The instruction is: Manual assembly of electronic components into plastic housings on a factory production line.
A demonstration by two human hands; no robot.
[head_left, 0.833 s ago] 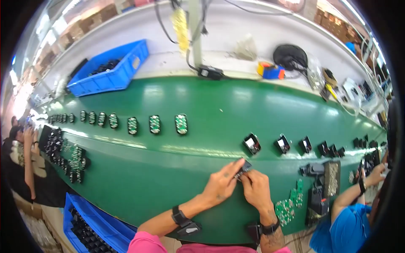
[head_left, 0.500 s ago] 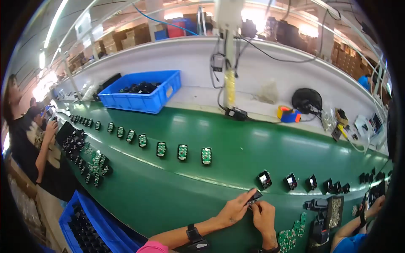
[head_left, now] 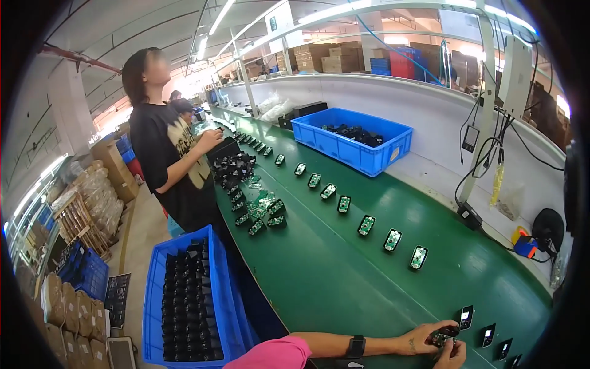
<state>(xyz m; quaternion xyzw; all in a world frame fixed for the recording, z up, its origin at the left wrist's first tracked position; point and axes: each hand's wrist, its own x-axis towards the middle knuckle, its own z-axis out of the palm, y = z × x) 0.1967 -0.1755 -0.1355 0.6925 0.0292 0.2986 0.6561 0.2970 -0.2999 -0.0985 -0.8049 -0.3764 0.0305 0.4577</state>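
Both hands meet at the lower right edge of the green bench: left hand and right hand pinch a small black module between their fingertips. Left of them, a blue crate holds black parts; cardboard boxes stand far left, another blue bin farther back.

Two blue bins, two hands, and one standing co-worker show.
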